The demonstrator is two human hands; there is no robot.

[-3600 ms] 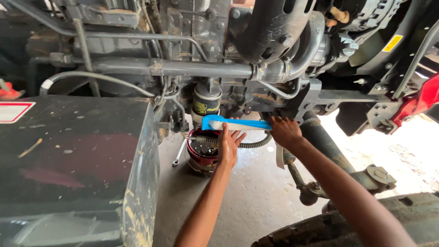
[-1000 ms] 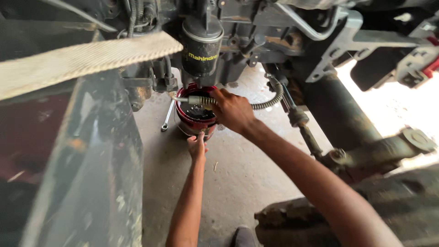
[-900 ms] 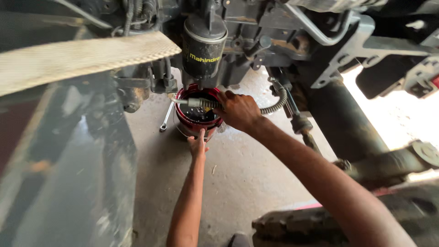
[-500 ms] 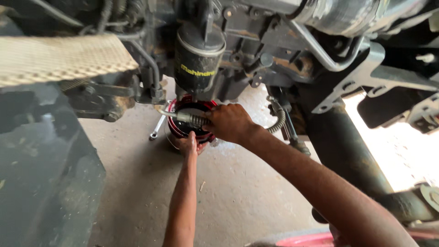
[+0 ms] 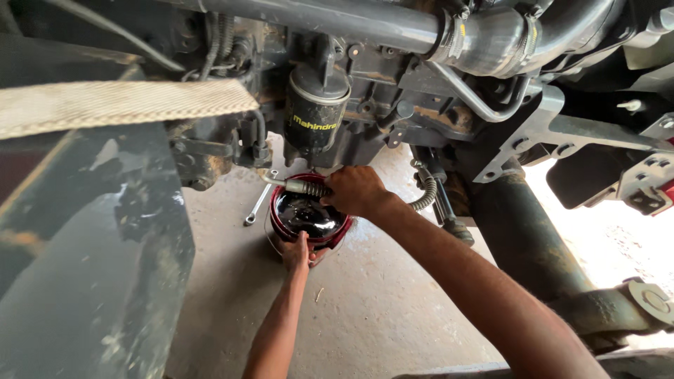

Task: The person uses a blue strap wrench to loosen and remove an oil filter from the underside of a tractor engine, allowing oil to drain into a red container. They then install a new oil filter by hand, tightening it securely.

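A red drain pan [image 5: 281, 231] full of black oil sits on the concrete floor under the engine. My left hand [image 5: 298, 251] grips its near rim. My right hand [image 5: 357, 191] is closed around a metal tool with a ribbed handle [image 5: 300, 187], held level over the pan's far edge. A dark cylindrical oil filter [image 5: 314, 119] with yellow lettering hangs straight above the pan, mounted on the engine block.
A spanner [image 5: 257, 206] lies on the floor left of the pan. A large dark tank [image 5: 84, 281] with a beige strap [image 5: 119, 104] fills the left. A corrugated hose [image 5: 425, 196] and a thick axle tube [image 5: 526, 245] stand to the right.
The view has moved closer and shifted left. The blue wrench seen first is gone; my right hand now holds a metal tool over the pan, and my left hand stays on the rim.
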